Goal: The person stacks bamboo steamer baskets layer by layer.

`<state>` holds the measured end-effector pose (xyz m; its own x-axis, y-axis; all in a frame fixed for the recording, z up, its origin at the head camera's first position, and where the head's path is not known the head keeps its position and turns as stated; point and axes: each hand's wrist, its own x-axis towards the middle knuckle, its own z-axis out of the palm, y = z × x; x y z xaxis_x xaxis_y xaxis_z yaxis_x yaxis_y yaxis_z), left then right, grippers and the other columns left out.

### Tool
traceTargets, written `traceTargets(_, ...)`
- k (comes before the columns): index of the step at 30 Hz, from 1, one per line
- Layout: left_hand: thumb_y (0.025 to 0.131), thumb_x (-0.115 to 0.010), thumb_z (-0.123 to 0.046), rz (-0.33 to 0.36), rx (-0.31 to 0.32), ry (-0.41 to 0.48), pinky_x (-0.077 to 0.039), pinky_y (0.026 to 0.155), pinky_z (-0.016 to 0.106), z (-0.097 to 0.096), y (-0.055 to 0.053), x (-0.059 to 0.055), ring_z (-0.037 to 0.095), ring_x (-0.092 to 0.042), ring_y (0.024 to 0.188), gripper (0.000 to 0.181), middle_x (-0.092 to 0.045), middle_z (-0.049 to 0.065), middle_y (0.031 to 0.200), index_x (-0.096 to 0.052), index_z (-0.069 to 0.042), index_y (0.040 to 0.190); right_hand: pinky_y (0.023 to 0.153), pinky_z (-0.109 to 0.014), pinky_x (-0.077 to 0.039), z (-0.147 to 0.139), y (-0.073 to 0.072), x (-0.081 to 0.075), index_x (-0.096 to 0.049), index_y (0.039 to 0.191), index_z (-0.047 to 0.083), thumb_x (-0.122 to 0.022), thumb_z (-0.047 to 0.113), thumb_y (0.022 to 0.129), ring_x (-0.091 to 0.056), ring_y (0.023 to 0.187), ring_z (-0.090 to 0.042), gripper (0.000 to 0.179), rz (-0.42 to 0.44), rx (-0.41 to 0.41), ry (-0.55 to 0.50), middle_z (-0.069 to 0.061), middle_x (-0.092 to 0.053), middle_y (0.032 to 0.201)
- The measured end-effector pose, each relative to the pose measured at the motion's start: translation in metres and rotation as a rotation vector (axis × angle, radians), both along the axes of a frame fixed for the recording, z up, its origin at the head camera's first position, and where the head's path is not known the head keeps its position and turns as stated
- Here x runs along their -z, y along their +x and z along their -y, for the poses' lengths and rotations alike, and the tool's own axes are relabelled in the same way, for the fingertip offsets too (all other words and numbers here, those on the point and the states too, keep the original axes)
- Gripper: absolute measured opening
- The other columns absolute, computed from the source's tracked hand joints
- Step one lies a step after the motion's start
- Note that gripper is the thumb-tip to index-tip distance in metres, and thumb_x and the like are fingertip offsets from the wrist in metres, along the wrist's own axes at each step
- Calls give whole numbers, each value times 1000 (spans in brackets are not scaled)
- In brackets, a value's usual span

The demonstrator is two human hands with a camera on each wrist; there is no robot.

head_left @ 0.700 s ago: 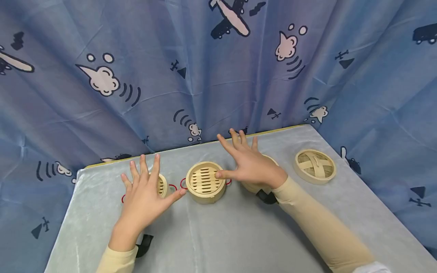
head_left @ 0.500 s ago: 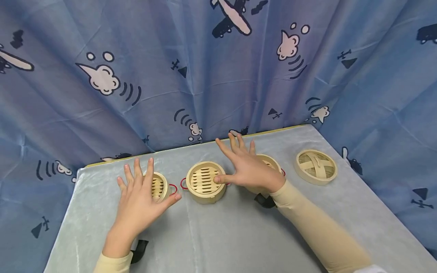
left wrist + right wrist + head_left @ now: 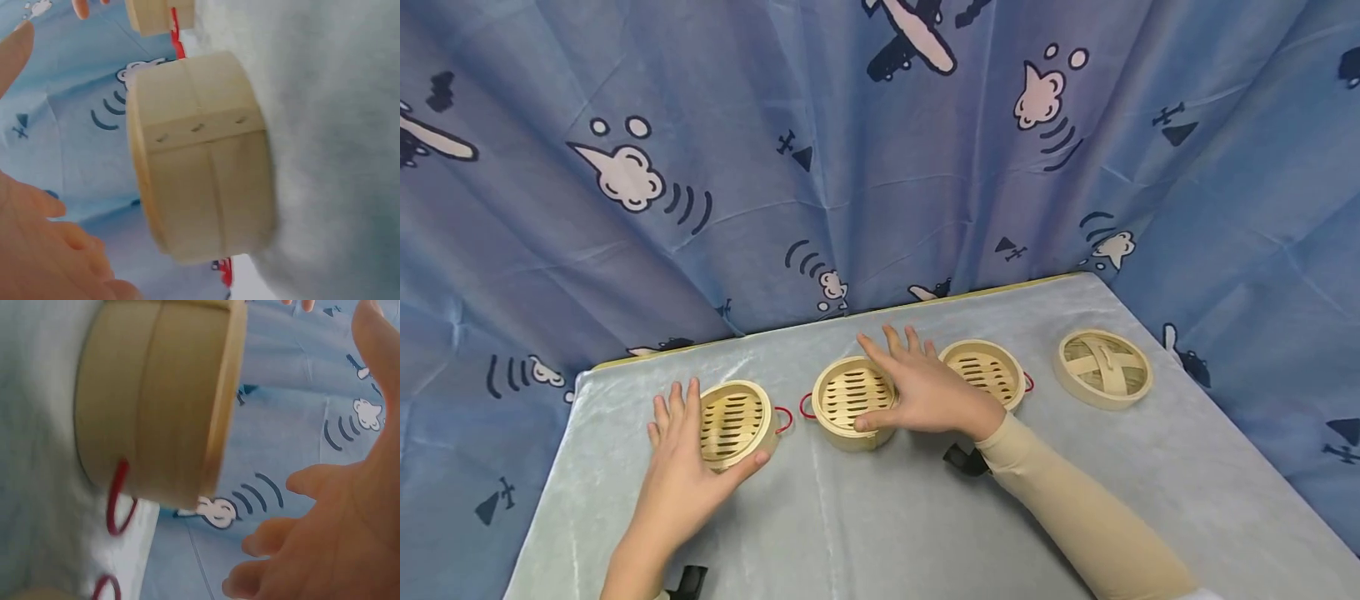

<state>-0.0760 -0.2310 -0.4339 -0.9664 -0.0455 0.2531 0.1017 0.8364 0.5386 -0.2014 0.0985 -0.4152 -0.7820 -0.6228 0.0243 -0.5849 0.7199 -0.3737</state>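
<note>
In the head view, three round bamboo steamer baskets with slatted tops and red loop handles stand in a row. My left hand is over the near left side of the left steamer basket, fingers straight and thumb spread. The left wrist view shows a gap between this hand and the basket's wall. My right hand hovers over the right side of the middle steamer basket, thumb apart from the fingers. In the right wrist view, its fingers are clear of the basket.
The right steamer basket stands partly behind my right hand. A bamboo steamer lid with crossed bands lies farther right. A pale grey cloth covers the table, with a blue patterned curtain behind and at the sides.
My left hand has moved left and toward me, uncovering more of the left basket. The right hand has shifted left and lower over the middle basket, revealing the right one. The baskets stay put.
</note>
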Motion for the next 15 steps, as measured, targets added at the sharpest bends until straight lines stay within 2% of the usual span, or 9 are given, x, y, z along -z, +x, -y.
traceTargets(3, 73, -79, -63, 24, -8, 28, 1, 116, 63, 4, 1, 7, 36, 15, 148, 127, 3, 20, 163, -1, -14, 161, 113, -69, -10, 5, 1, 6, 0, 159, 38, -48, 95, 67, 1, 145, -49, 118, -19, -17, 13, -23, -7, 163)
traceTargets(8, 71, -81, -62, 54, -46, 76, -15, 108, 73, 12, 1, 18, 36, 11, 149, 129, -1, 13, 165, 0, -19, 161, 113, -66, -15, 10, 3, 14, -5, 161, 32, -55, 92, 66, 0, 146, -49, 123, -9, -29, 4, -24, -8, 162)
traceTargets(11, 70, -82, -62, 72, -66, 100, -21, 104, 74, 18, 2, 24, 39, 0, 150, 129, -5, 10, 165, 2, -25, 161, 109, -68, -25, 13, 3, 20, -3, 161, 32, -62, 89, 64, -3, 146, -48, 127, 25, -19, -18, -21, -6, 163)
traceTargets(15, 68, -82, -64, 112, -91, 113, -31, 102, 69, 25, 2, 31, 45, -26, 143, 130, -19, 13, 163, 3, -30, 160, 110, -59, -32, 16, 3, 27, 5, 160, 28, -66, 88, 61, -8, 149, -38, 136, 76, -10, -52, -18, -2, 164)
